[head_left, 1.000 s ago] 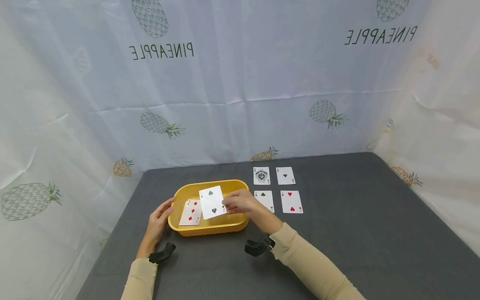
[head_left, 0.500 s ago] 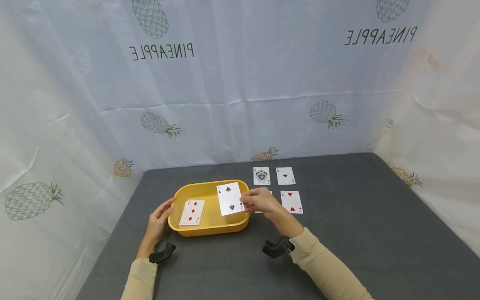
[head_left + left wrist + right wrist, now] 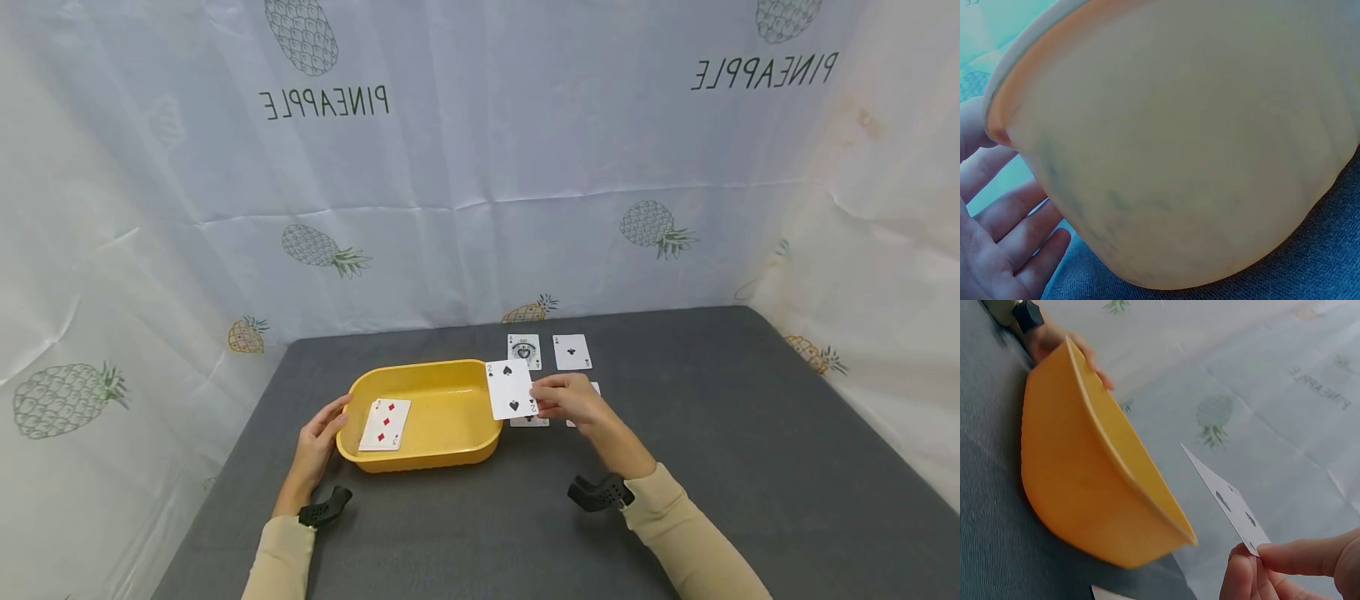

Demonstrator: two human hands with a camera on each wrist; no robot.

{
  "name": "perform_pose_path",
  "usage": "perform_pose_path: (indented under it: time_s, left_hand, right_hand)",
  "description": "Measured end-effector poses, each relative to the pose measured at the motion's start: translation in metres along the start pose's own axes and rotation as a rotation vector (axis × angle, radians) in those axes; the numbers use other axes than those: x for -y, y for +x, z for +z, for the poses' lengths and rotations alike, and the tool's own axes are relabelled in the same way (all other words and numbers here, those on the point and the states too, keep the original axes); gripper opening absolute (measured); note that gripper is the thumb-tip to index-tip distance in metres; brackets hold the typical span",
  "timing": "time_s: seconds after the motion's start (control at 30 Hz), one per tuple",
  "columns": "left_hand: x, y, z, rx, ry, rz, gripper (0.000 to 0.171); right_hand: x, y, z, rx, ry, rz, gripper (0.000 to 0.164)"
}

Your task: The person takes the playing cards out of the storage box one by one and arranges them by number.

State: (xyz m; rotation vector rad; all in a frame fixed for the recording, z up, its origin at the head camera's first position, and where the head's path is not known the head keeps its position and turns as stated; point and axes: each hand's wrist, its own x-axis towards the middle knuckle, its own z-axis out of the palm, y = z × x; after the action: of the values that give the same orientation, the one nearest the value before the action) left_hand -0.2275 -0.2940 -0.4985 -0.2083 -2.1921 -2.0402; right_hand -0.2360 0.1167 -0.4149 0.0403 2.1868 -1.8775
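Observation:
In the head view my right hand (image 3: pixel 573 400) pinches a two of spades playing card (image 3: pixel 512 389) by its right edge. The card is held up over the right end of a yellow plastic basin (image 3: pixel 352 450), overlapping the cards behind it. In the right wrist view, thumb and fingertips grip one corner of that card (image 3: pixel 1225 497). At the basin's left end my left hand (image 3: pixel 313 446) holds the rim. Its other fingers lie along the outer wall in the left wrist view. A pile of cards (image 3: pixel 385 425) lies inside the basin, a three of diamonds on top.
An ornate ace (image 3: pixel 523 350) and the ace of clubs (image 3: pixel 572 352) lie in a back row right of the basin. In front lie a two of clubs (image 3: pixel 531 421) and a two of hearts (image 3: pixel 595 387), both partly hidden. A printed curtain stands behind the dark table (image 3: pixel 450 533).
My right hand has carried the two of spades rightward, from over the middle of the basin to its right end. The left hand and the basin have stayed in place.

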Motion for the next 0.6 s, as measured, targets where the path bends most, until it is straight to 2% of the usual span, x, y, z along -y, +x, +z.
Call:
perform_pose_path:
  time_s: [0.27, 0.43, 0.6]
  left_hand:
    - [0.0, 0.0, 0.001, 0.012, -0.009, 0.025, 0.042]
    - [-0.001, 0.0, 0.002, 0.006, -0.008, 0.017, 0.039]
    - [-0.003, 0.0, 0.001, -0.001, 0.002, 0.0, 0.041]
  right_hand:
    - [-0.009, -0.001, -0.036, -0.062, -0.043, 0.02, 0.035]
    - [-0.016, -0.001, -0.061, -0.098, -0.074, 0.03, 0.039]
    - [-0.023, -0.002, -0.085, -0.094, -0.131, 0.037, 0.042]
